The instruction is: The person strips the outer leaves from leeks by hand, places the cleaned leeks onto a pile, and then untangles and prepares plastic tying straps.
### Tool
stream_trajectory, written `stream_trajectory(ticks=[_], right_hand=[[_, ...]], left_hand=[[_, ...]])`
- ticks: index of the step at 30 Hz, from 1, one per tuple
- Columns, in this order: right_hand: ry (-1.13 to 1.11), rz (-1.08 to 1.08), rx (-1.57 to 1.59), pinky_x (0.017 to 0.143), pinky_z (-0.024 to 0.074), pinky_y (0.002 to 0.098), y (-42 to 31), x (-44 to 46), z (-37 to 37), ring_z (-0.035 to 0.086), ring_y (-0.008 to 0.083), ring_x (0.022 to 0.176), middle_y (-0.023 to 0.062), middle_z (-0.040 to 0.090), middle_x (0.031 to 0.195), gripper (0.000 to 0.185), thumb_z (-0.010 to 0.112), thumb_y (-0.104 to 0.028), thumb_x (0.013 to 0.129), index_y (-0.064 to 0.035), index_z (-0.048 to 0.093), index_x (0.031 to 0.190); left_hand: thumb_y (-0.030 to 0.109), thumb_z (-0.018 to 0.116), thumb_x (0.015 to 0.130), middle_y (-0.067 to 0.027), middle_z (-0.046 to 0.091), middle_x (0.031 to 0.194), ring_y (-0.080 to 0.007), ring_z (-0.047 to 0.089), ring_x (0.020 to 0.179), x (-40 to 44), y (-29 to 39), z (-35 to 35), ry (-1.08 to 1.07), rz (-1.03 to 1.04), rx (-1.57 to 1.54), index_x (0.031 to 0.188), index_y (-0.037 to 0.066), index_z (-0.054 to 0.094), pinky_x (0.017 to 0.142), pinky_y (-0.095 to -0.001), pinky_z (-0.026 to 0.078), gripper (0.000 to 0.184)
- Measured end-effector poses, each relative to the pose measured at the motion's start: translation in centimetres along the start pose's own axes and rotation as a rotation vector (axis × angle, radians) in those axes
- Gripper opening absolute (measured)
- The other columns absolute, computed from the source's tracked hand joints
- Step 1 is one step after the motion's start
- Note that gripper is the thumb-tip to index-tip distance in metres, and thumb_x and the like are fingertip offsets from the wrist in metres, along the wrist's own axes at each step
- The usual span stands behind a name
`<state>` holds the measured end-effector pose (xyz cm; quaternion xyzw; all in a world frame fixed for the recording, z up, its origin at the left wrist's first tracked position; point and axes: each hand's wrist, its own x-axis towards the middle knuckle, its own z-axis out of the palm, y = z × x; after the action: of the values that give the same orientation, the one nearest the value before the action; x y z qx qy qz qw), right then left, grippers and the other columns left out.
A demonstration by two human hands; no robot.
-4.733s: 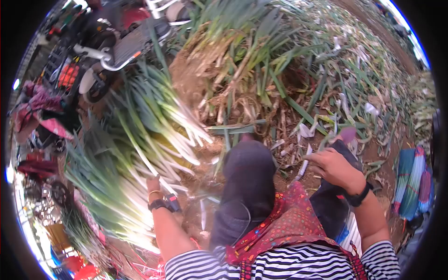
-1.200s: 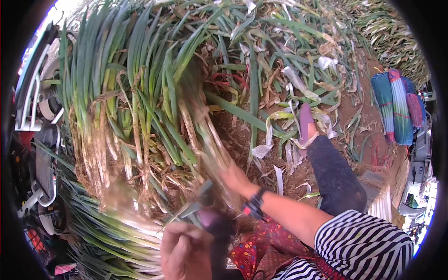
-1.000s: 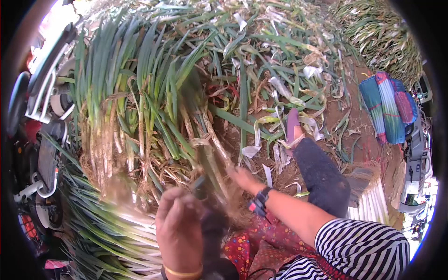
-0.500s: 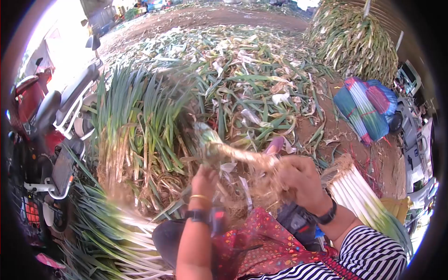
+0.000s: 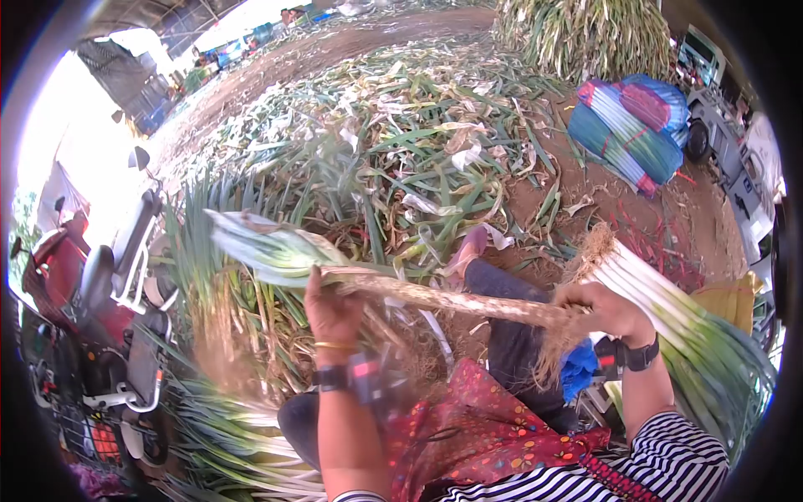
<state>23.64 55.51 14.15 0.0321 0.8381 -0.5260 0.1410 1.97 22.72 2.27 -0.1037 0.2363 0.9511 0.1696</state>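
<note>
A large green onion (image 5: pixel 452 299) with dirty, papery outer skin stretches across in front of me, its green leaves pointing left and its stringy roots on the right. My left hand (image 5: pixel 333 314) is closed around the stalk just below the leaves. At the root end, my right hand (image 5: pixel 609 311) grips the stalk, with roots hanging beneath the fingers. Behind my left hand stands a pile of unpeeled green onions (image 5: pixel 251 309). Peeled white-stemmed onions (image 5: pixel 251 443) lie at lower left, and more peeled ones (image 5: pixel 661 309) lie beyond my right hand.
Stripped leaves (image 5: pixel 401 142) cover the ground ahead. Wrapped onion bundles (image 5: pixel 627 134) lie at upper right, near a grey vehicle (image 5: pixel 744 184). A red scooter (image 5: pixel 92 293) stands at left. A large leafy stack (image 5: pixel 585 38) rises at the back, and a blue cloth (image 5: pixel 577 368) hangs by my knee.
The onion's root end has moved lower and to the right with my right hand. My left hand has shifted left and up along with the leafy end. The view has tilted and turned.
</note>
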Motion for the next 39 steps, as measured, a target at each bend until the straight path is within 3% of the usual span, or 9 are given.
stream_trajectory(ticks=[4,9,14,18,25,28,30,33,39], right_hand=[[0.445,-0.077,-0.596,0.084,0.0438,0.0341,-2.0,2.5,1.5,0.056,0.025,0.099,0.0096,0.057,0.11,0.053,0.069,-0.033,0.072,-0.0073,0.052,0.115],[0.497,-0.415,-0.544,0.084,0.0442,0.0385,-6.1,8.5,7.7,0.054,0.0316,0.104,0.0152,0.053,0.118,0.059,0.064,-0.043,0.075,-0.0085,0.047,0.12],[0.14,-0.391,-0.342,0.07,0.0473,0.0414,-11.0,12.3,13.5,0.061,0.0332,0.081,0.0168,0.063,0.087,0.049,0.056,-0.044,0.081,-0.0084,0.053,0.114],[0.135,-0.536,-0.149,0.067,0.0466,0.0414,-8.5,14.7,17.1,0.06,0.0357,0.075,0.0173,0.063,0.08,0.036,0.053,-0.039,0.084,-0.0082,0.062,0.101],[0.252,-0.572,0.331,0.059,0.0461,0.035,-5.0,16.5,20.5,0.061,0.0228,0.068,0.0107,0.063,0.073,0.022,0.047,-0.021,0.088,-0.0041,0.062,0.091],[0.025,0.082,1.283,0.049,0.0386,0.0251,-4.6,16.8,19.1,0.049,0.01,0.056,0.0005,0.05,0.06,0.019,0.043,-0.017,0.09,-0.005,0.057,0.09],[-0.253,-0.006,1.437,0.045,0.0313,0.0209,-2.5,17.8,17.8,0.039,0.0071,0.051,-0.0035,0.039,0.058,0.016,0.041,-0.017,0.091,-0.0072,0.053,0.091],[-0.441,-0.073,1.25,0.042,0.0245,0.0189,-2.2,16.2,13.9,0.031,0.005,0.048,-0.0063,0.028,0.058,0.018,0.039,-0.018,0.092,-0.0069,0.053,0.097],[0.13,-0.261,-0.04,0.043,0.0273,0.0181,-1.0,14.6,4.3,0.035,0.0028,0.051,-0.0056,0.043,0.066,0.03,0.046,-0.022,0.088,-0.0057,0.06,0.108]], left_hand=[[0.028,0.059,0.084,-0.0056,0.06,0.092,-0.021,0.055,0.085,-3.0,3.5,2.4,-0.008,0.118,0.225,0.099,0.007,0.056,0.079,-0.0345,0.045,0.026],[0.022,0.055,0.087,-0.008,0.061,0.096,-0.0243,0.058,0.088,-7.3,3.0,4.1,-0.034,0.159,0.358,0.102,0.001,0.055,0.079,-0.0366,0.047,0.026],[0.04,0.042,0.091,-0.011,0.056,0.111,-0.0218,0.051,0.105,-9.1,1.8,0.9,-0.198,0.682,1.779,0.116,0.003,0.049,0.092,-0.0374,0.037,0.045],[0.052,0.038,0.089,-0.0061,0.052,0.119,-0.0234,0.046,0.111,-11.4,2.0,2.9,-0.105,0.233,0.211,0.12,0.011,0.048,0.097,-0.0413,0.032,0.052],[0.059,0.047,0.082,-0.009,0.055,0.11,-0.0283,0.048,0.108,-11.8,1.7,1.2,0.03,0.317,0.074,0.117,0.011,0.048,0.1,-0.0487,0.031,0.059],[0.061,0.055,0.076,-0.0048,0.059,0.084,-0.0273,0.055,0.094,-11.2,3.2,-0.6,0.02,0.468,0.016,0.1,0.013,0.054,0.091,-0.0479,0.038,0.053],[0.061,0.056,0.075,-0.0034,0.058,0.08,-0.0249,0.055,0.085,-11.7,4.1,-0.3,0.136,0.523,0.04,0.097,0.013,0.054,0.084,-0.0452,0.042,0.052],[0.063,0.056,0.075,-0.0025,0.056,0.076,-0.0203,0.054,0.071,-11.9,6.3,-1.0,0.249,0.634,0.04,0.095,0.015,0.055,0.071,-0.0388,0.046,0.052],[0.063,0.054,0.076,-0.0039,0.053,0.073,-0.0174,0.052,0.07,-14.2,14.3,-6.7,0.496,0.749,0.002,0.087,0.01,0.05,0.069,-0.0354,0.046,0.055]])
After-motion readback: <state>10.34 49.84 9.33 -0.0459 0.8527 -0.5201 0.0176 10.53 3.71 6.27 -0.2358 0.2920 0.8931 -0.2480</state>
